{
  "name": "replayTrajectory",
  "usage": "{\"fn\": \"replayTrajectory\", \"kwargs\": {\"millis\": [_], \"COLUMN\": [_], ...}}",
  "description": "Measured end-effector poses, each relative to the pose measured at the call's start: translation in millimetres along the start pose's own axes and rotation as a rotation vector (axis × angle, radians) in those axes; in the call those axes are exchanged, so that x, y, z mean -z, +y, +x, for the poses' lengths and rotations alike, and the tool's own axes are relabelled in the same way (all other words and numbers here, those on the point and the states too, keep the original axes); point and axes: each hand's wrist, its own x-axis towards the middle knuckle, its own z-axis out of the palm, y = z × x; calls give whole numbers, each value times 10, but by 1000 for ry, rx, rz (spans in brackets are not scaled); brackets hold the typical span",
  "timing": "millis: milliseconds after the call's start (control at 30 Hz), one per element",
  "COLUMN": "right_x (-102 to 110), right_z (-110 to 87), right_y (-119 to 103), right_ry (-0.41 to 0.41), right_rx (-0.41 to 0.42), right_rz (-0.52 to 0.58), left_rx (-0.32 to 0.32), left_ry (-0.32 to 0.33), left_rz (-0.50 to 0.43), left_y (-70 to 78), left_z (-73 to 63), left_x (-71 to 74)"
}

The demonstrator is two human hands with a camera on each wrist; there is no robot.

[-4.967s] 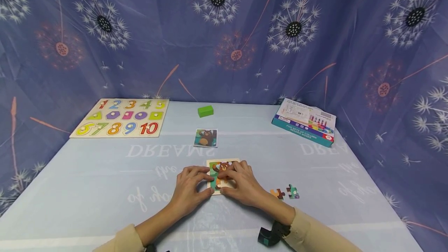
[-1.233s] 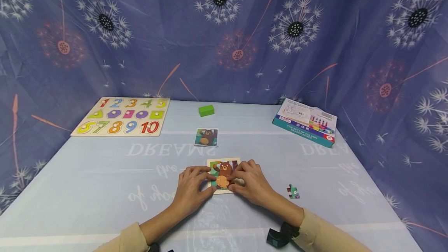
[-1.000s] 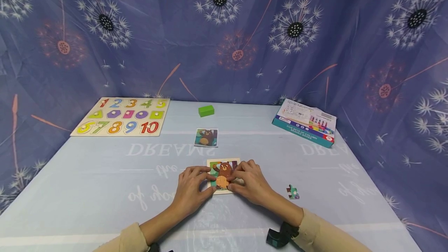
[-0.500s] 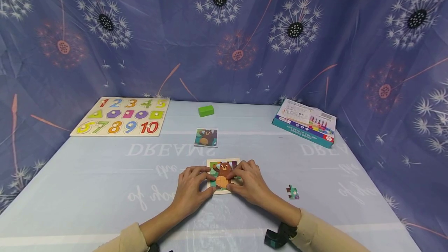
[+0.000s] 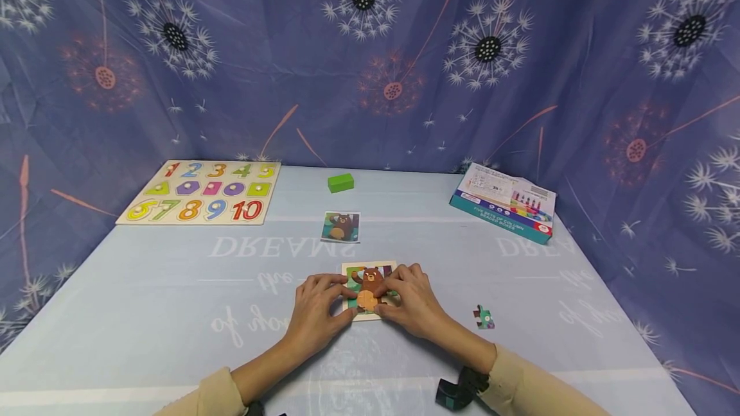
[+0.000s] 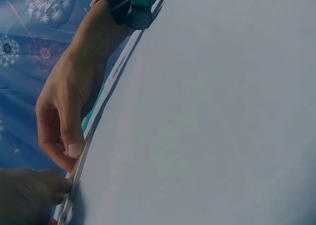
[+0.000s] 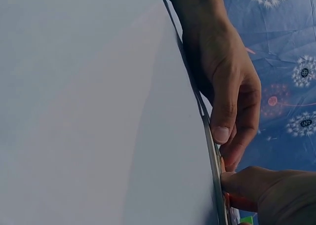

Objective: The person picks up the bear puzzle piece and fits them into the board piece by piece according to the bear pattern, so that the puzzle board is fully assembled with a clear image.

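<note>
A small framed jigsaw board (image 5: 367, 318) with a bear picture lies on the table in the head view. My left hand (image 5: 315, 307) steadies its left side, thumb at the lower left corner and fingers along the edge. With thumb and index finger, my right hand (image 5: 415, 303) holds a brown-and-orange puzzle piece (image 5: 372, 301) down in the board's lower part, partly hidden by the fingers. To the right lies a loose green puzzle piece (image 5: 487, 318). The left wrist view shows the right thumb (image 6: 75, 149) at the board's edge.
Behind the board lies a bear picture card (image 5: 341, 227), with a green block (image 5: 340, 183) farther back. A number-and-shape puzzle board (image 5: 199, 192) sits at back left, a teal box (image 5: 503, 202) at back right. A patterned curtain (image 5: 289, 82) hangs behind.
Five seconds ago two loose pieces lay at right; the orange-brown one is now in the board, completing the bear's belly. Over the last second the right hand shifts slightly left.
</note>
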Motion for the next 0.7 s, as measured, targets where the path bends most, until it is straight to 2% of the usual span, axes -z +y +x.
{"fn": "replayTrajectory", "kwargs": {"millis": [200,433,700], "right_x": [-2,-11,-17], "right_z": [-4,-7,-19], "right_y": [4,14,31], "right_ry": [8,22,18], "right_rx": [3,15,6], "right_rz": [2,1,12], "left_rx": [5,-1,7], "left_ry": [14,31,15], "left_rz": [-24,0,8], "left_y": [58,97,111], "left_z": [24,52,54], "left_x": [-46,-115,-126]}}
